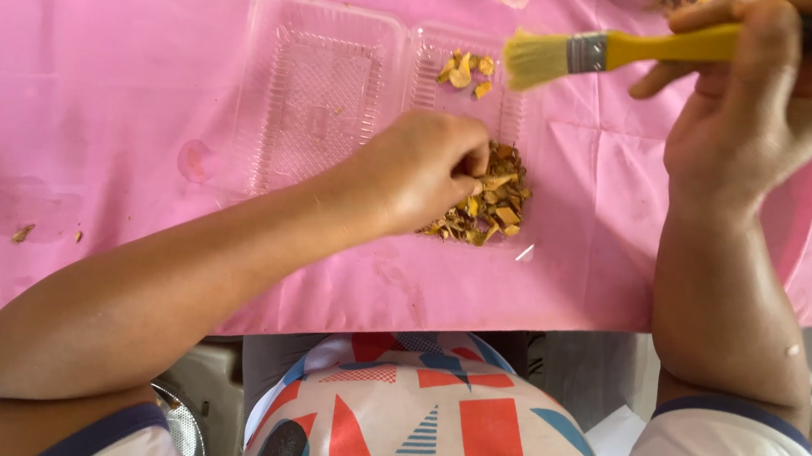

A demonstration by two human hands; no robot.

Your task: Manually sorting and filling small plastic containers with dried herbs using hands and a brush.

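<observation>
Chips, yellow and brown, lie heaped on the pink table, just near of a clear tray. The left hand rests on the heap, fingers curled and pinching among the pieces. A few more pieces sit in the tray's right half. To the right, the right hand grips a yellow brush, bristles pointing left over the tray's edge.

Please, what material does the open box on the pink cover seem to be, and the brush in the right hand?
The open box looks like thin clear plastic: see-through, glossy, with moulded ribs. The brush seems to have a yellow painted handle, perhaps wood or plastic, a shiny metal band and pale bristles; natural or synthetic cannot be told. The pink cover looks like thin plastic sheet, creased with a slight sheen.
</observation>
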